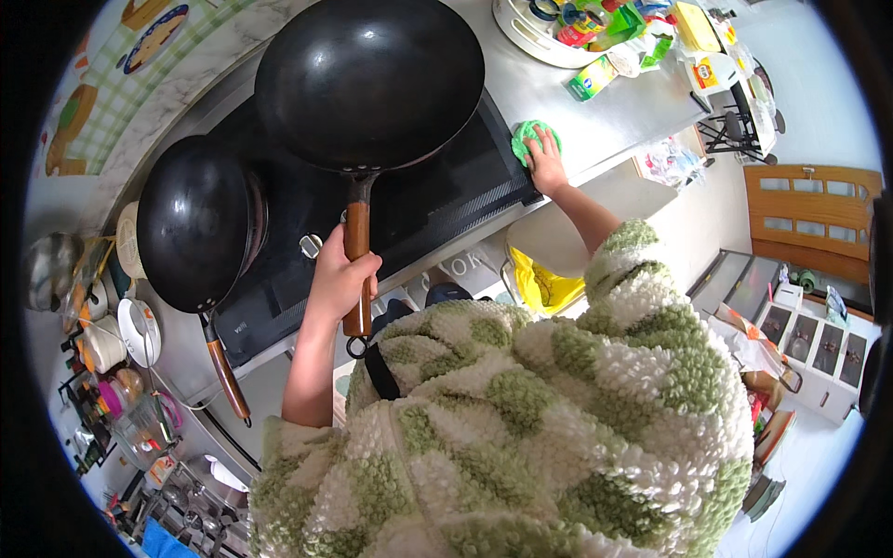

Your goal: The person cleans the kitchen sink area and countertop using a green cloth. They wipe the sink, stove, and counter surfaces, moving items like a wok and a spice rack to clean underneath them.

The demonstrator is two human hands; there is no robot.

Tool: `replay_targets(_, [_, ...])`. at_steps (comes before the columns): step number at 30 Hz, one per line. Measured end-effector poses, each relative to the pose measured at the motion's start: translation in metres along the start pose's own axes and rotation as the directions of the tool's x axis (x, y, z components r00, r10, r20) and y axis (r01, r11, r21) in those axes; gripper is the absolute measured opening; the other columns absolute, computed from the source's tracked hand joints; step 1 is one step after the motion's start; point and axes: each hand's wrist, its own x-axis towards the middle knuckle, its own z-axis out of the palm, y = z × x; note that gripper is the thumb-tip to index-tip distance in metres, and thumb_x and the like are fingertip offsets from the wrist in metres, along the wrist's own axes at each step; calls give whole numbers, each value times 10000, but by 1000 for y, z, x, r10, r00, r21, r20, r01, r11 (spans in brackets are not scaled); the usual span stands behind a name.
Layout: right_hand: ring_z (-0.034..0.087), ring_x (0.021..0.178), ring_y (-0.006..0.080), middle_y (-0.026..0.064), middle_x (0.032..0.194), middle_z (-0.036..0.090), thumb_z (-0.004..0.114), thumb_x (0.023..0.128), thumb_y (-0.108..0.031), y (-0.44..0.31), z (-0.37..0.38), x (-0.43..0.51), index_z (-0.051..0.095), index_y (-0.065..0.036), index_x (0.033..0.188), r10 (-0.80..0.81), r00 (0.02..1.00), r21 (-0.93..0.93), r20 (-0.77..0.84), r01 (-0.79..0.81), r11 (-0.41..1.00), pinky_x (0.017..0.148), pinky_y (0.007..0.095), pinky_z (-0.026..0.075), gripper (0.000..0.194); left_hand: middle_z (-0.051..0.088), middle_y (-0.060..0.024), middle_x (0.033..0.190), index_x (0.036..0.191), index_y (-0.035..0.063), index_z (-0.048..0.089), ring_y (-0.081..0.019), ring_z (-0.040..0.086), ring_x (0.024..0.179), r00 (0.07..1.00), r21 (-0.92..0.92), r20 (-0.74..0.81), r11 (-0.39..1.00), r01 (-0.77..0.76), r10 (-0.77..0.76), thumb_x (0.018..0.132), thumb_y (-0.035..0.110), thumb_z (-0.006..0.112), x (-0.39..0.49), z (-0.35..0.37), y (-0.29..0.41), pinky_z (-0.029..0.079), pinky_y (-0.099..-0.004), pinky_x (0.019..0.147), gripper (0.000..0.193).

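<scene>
My left hand (342,275) grips the wooden handle (358,237) of a large black wok (370,84), which is over the right part of a black glass gas cooktop (432,202). With fingers spread, my right hand (546,160) presses on a green cloth (528,136) lying on the steel counter (600,132) just right of the cooktop. Another black wok (195,223), also wooden-handled, rests on the cooktop's left part. Between the two handles, a control knob (310,245) shows on the cooktop.
A white tray (523,42) of packets and bottles stands at the back right, with a green-and-yellow carton (591,78) beside it. Below the counter edge is a bin with a yellow bag (541,282). Bowls and a white strainer (139,333) crowd the left.
</scene>
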Motion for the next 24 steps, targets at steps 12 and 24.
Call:
replay_targets(12, [275, 1288, 426, 168, 1385, 351, 547, 840, -102, -23, 10, 33, 533, -142, 1231, 115, 982, 36, -152, -111, 993, 1063, 481, 261, 393, 511, -45, 645, 1111, 9, 404, -143, 524, 436, 999, 38, 44, 999, -13, 11, 746, -63, 516, 8, -3, -34, 427, -269, 406, 388])
replay_targets(24, [359, 1267, 303, 100, 1376, 385, 487, 811, -106, -1, 42, 247, 468, -228, 1300, -42, 995, -165, -95, 25, 986, 1010, 432, 325, 504, 514, -58, 677, 1067, 22, 392, -142, 525, 456, 990, -31, -43, 991, 131, -133, 743, -109, 511, 7, 16, -39, 422, -265, 411, 370])
